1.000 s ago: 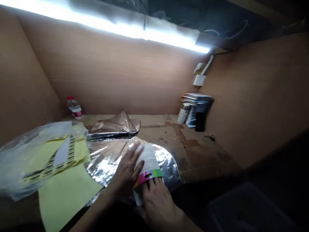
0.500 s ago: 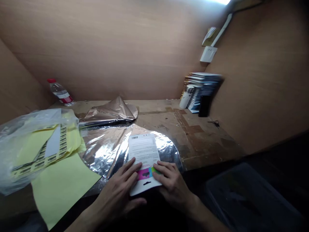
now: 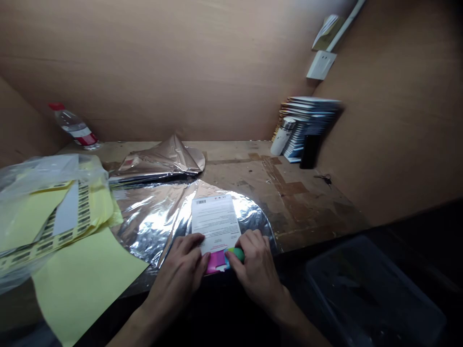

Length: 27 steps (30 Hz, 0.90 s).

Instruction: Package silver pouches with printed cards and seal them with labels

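Observation:
A flat white printed package (image 3: 215, 221) lies face up near the table's front edge, with a barcode at its far end. Its near end carries a pink, blue and green band, and the white hang-hole tab does not show. My left hand (image 3: 183, 262) grips the near left corner, thumb on the pink part. At the near right corner my right hand (image 3: 258, 270) pinches the green part between thumb and fingers. Under the package spreads shiny foil sheeting (image 3: 155, 217).
Left lies a clear plastic bag (image 3: 21, 193) with yellow label sheets; a yellow sheet (image 3: 87, 284) overhangs the edge. Behind are folded foil (image 3: 162, 156) and a red-capped bottle (image 3: 77, 127). Right stand a white flask (image 3: 283, 137) and stacked booklets (image 3: 314, 111); below, a clear bin (image 3: 376, 289).
Both thumbs have come up onto the package's near end and the fingers have closed in. The hang-hole tab that showed before is out of sight. The camera view has shifted slightly.

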{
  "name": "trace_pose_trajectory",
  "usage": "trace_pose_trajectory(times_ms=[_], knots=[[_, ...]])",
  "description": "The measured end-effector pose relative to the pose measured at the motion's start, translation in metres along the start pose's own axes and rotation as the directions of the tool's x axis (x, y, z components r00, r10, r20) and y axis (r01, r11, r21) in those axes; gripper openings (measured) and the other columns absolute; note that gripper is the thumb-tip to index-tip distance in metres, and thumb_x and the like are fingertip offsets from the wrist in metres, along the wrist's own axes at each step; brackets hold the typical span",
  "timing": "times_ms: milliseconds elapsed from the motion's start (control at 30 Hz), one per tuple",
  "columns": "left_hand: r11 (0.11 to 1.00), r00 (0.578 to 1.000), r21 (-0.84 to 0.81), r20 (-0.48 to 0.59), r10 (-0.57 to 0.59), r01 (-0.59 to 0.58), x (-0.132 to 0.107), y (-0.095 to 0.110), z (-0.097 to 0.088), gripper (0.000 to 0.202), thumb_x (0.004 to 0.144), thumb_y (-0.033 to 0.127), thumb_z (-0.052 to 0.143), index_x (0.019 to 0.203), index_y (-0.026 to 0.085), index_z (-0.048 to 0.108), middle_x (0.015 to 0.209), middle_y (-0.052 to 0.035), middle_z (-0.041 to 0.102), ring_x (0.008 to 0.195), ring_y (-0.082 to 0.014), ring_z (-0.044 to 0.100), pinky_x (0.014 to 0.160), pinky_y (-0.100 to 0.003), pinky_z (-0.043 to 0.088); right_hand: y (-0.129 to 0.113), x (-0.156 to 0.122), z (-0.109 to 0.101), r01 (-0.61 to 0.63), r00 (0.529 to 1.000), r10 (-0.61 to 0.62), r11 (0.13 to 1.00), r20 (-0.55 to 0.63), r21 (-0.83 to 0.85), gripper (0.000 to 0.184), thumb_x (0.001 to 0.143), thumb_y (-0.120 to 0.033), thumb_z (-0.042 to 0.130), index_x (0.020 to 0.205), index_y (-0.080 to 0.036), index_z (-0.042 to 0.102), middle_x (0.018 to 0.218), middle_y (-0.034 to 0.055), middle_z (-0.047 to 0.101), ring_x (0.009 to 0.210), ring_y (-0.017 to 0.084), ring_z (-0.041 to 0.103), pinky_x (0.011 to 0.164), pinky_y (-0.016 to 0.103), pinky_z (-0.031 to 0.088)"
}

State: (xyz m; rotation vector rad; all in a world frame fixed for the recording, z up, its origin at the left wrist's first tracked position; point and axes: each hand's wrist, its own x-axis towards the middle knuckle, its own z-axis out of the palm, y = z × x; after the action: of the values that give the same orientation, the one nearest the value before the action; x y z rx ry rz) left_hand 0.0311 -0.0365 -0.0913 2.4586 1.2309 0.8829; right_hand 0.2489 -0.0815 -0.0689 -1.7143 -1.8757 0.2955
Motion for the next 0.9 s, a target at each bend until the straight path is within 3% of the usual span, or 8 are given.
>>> trace_pose_trajectory(times_ms=[200, 333, 433, 600, 667, 733, 833, 900], knots=[[0.992, 0.999, 0.12, 0.005, -0.034, 0.033, 0.008, 0.001, 0.004, 0.027, 0.103, 0.036, 0.049, 0.088, 0.019, 0.064, 0.107, -0.0112, 0.066, 0.092, -0.0287, 0.057, 0.083, -0.047, 0.051, 0.003, 0.007, 0.008, 0.001, 0.996, -0.014, 0.989, -0.088, -0.146, 0.016, 0.099, -0.035, 0.066, 0.101, -0.019, 0.063, 0.094, 0.0076, 0.063, 0.089, 0.027, 0.054, 0.081, 0.041, 0.039], [0.967, 0.992, 0.239, 0.068, -0.106, 0.087, 0.015, 0.009, 0.0, 0.02, 0.104, 0.023, 0.045, 0.091, 0.018, 0.06, 0.098, -0.009, 0.062, 0.088, -0.0268, 0.053, 0.079, -0.043, 0.048, 0.004, -0.011, 0.018, 0.199, 0.94, -0.245, 0.96, -0.239, -0.199, 0.017, 0.104, -0.025, 0.055, 0.113, -0.018, 0.068, 0.107, 0.0117, 0.066, 0.1, 0.028, 0.059, 0.089, 0.044, 0.042], [0.972, 0.987, 0.225, 0.13, -0.095, 0.064, 0.017, 0.017, -0.007, 0.017, 0.102, 0.016, 0.047, 0.094, 0.019, 0.061, 0.104, -0.0078, 0.063, 0.095, -0.0259, 0.054, 0.083, -0.041, 0.048, 0.009, -0.027, 0.018, 0.376, 0.907, -0.4, 0.91, -0.133, -0.172, 0.029, 0.105, -0.02, 0.049, 0.129, -0.017, 0.065, 0.125, 0.0127, 0.069, 0.122, 0.03, 0.059, 0.102, 0.048, 0.038], [0.986, 0.986, 0.166, 0.155, -0.058, 0.031, 0.013, 0.026, -0.008, 0.026, 0.103, 0.031, 0.05, 0.121, 0.018, 0.064, 0.138, -0.0112, 0.06, 0.116, -0.0268, 0.059, 0.099, -0.043, 0.051, 0.015, -0.005, 0.018, 0.357, 0.924, -0.376, 0.911, -0.063, -0.206, 0.031, 0.103, -0.024, 0.052, 0.128, -0.022, 0.07, 0.122, 0.0114, 0.072, 0.117, 0.029, 0.064, 0.097, 0.044, 0.042], [0.99, 0.988, 0.124, 0.128, -0.083, 0.067, 0.011, 0.026, -0.005, 0.033, 0.103, 0.029, 0.05, 0.131, 0.017, 0.062, 0.143, -0.0122, 0.06, 0.123, -0.028, 0.058, 0.105, -0.046, 0.049, -0.002, 0.015, 0.03, 0.384, 0.917, -0.396, 0.912, -0.056, -0.146, 0.029, 0.101, -0.03, 0.054, 0.123, -0.025, 0.073, 0.117, 0.0115, 0.073, 0.114, 0.03, 0.065, 0.094, 0.044, 0.045], [0.986, 0.98, 0.0, 0.11, -0.165, 0.166, 0.01, 0.026, -0.001, 0.034, 0.1, 0.028, 0.05, 0.127, 0.016, 0.066, 0.133, -0.011, 0.066, 0.123, -0.0257, 0.06, 0.11, -0.042, 0.048, -0.029, 0.029, 0.047, 0.418, 0.906, -0.42, 0.907, -0.044, -0.056, 0.03, 0.1, -0.035, 0.054, 0.121, -0.026, 0.074, 0.115, 0.0125, 0.072, 0.114, 0.032, 0.065, 0.092, 0.045, 0.047], [0.932, 0.945, -0.16, 0.094, -0.314, 0.326, 0.009, 0.031, 0.002, 0.035, 0.1, 0.03, 0.044, 0.112, 0.014, 0.072, 0.111, -0.0094, 0.071, 0.104, -0.0202, 0.067, 0.1, -0.033, 0.055, -0.068, 0.035, 0.071, 0.45, 0.893, -0.45, 0.893, -0.006, 0.032, 0.03, 0.099, -0.038, 0.055, 0.119, -0.028, 0.074, 0.115, 0.0128, 0.071, 0.113, 0.034, 0.064, 0.09, 0.048, 0.05], [0.91, 0.927, -0.178, 0.056, -0.371, 0.375, 0.007, 0.035, 0.002, 0.031, 0.103, 0.033, 0.049, 0.117, 0.014, 0.069, 0.118, -0.0102, 0.07, 0.105, -0.0204, 0.068, 0.098, -0.038, 0.057, -0.083, 0.035, 0.083, 0.464, 0.885, -0.465, 0.884, 0.018, 0.048, 0.028, 0.097, -0.038, 0.057, 0.117, -0.029, 0.075, 0.115, 0.0128, 0.07, 0.112, 0.036, 0.064, 0.088, 0.05, 0.051]])
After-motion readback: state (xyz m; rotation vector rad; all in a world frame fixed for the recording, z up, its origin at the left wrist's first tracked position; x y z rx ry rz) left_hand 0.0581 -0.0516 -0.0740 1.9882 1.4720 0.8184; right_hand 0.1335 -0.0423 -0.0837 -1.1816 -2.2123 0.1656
